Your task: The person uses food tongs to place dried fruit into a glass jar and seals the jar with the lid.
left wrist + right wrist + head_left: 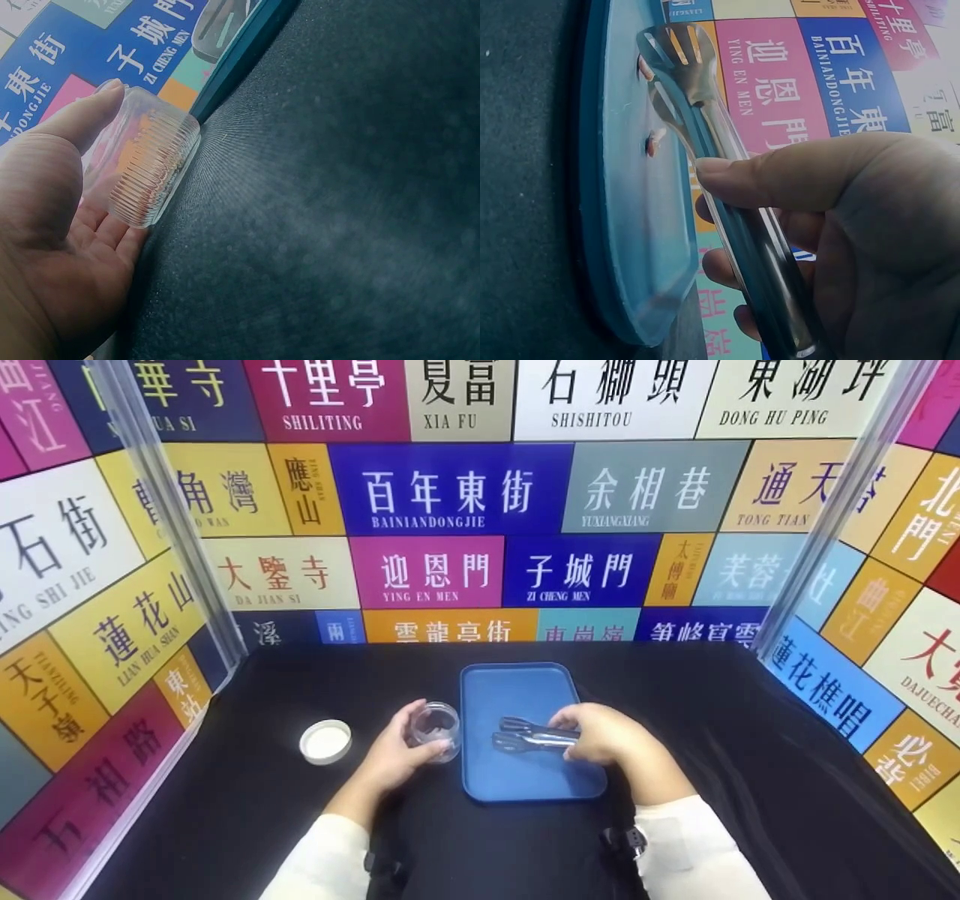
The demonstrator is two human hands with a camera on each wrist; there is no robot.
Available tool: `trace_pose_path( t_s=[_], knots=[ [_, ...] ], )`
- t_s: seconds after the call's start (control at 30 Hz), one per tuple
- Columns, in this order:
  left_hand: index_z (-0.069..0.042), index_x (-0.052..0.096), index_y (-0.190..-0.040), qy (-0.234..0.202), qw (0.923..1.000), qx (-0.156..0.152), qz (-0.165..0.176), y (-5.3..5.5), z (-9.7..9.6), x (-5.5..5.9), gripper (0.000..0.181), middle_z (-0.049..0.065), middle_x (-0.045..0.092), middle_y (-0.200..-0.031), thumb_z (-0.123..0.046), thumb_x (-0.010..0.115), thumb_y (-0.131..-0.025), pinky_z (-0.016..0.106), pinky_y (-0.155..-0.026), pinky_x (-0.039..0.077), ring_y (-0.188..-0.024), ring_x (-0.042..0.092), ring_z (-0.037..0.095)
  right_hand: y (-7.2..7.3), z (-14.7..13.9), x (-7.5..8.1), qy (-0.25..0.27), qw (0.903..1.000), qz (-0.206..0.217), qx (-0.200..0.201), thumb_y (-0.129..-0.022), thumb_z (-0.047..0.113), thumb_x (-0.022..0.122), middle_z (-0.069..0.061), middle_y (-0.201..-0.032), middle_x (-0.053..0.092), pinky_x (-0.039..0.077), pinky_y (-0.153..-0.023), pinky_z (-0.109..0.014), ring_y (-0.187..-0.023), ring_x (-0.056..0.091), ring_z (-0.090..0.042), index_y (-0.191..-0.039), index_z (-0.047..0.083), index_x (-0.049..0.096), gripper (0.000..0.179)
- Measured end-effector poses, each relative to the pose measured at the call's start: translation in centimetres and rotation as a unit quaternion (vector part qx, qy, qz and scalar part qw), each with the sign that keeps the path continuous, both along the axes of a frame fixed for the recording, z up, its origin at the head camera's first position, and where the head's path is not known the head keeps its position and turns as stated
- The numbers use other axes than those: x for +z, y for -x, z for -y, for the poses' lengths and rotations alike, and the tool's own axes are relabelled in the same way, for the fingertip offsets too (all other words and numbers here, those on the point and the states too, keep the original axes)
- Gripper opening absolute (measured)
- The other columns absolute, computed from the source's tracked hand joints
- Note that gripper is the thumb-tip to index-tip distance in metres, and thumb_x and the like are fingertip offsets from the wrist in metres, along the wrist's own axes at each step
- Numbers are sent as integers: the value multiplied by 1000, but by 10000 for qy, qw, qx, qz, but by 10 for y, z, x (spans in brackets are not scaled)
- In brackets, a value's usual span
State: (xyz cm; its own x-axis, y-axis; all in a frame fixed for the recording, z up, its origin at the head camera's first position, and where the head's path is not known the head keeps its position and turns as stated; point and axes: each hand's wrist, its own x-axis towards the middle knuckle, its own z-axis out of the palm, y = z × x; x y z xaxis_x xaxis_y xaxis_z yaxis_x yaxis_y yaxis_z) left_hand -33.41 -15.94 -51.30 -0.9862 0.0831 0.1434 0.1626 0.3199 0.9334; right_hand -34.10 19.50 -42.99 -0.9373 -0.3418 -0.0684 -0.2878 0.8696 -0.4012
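My left hand [396, 751] grips a clear round jar [437, 725] with no lid on it, just left of the blue tray [517, 782]. The left wrist view shows the thumb and fingers on either side of the jar's ribbed wall [154, 169]. Above the tray, my right hand [609, 735] holds metal tongs [536, 736] between thumb and fingers, their slotted heads pointing left. In the right wrist view the tong heads [690, 64] stand a little apart, with nothing visible between them. Small red-and-white specks [654, 141] show on the tray surface beside them.
A white round lid [325, 742] lies on the black cloth [450, 847] left of the jar. Printed panels [450, 487] with place names stand behind and on both sides, with clear upright strips [817, 525] at the corners.
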Motion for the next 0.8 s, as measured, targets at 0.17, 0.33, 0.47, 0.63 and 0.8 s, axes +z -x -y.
trace_pose_path(
  t_s=[0.17, 0.33, 0.47, 0.63, 0.8],
  knots=[
    [-14, 44, -161, -27, 10000, -12, -31, 0, 0, 0, 88, 14, 57, -160, -29, 90, -88, 55, -126, 43, -147, 57, 35, 1, 1, -2, 112, 9999, -29, -71, -84, 3, 83, -4, -113, 80, 57, -103, -54, -103, 70, -25, -115, 20, 80, 36],
    [-14, 44, -161, 0, 10000, 7, -24, 0, -1, 1, 88, 14, 57, -160, -30, 90, -88, 56, -126, 43, -147, 56, 36, 1, 1, -1, 139, 9999, -26, -49, -85, 1, 81, -4, -111, 80, 57, -102, -54, -101, 70, -24, -113, 19, 81, 33],
    [-14, 44, -161, 62, 10000, 32, -10, 0, -1, 0, 87, 14, 57, -160, -30, 90, -88, 56, -125, 44, -148, 56, 36, 1, 2, -1, 89, 9999, -62, -41, -87, 1, 81, -4, -110, 80, 58, -100, -52, -99, 69, -23, -112, 19, 80, 31],
    [-14, 45, -161, 87, 9999, 51, -13, 0, -1, 0, 87, 15, 57, -160, -30, 90, -88, 56, -125, 44, -147, 56, 36, 0, 3, 0, 70, 9999, -87, -57, -87, 2, 81, -2, -105, 79, 58, -96, -50, -94, 67, -21, -109, 20, 80, 29],
    [-14, 44, -161, 50, 10000, 55, 3, 0, -2, 1, 88, 14, 57, -160, -31, 90, -88, 55, -125, 43, -147, 56, 36, 0, 3, 0, 63, 9999, -147, -6, -86, 2, 81, -1, -102, 78, 58, -94, -49, -93, 66, -20, -108, 20, 80, 28]
  ],
)
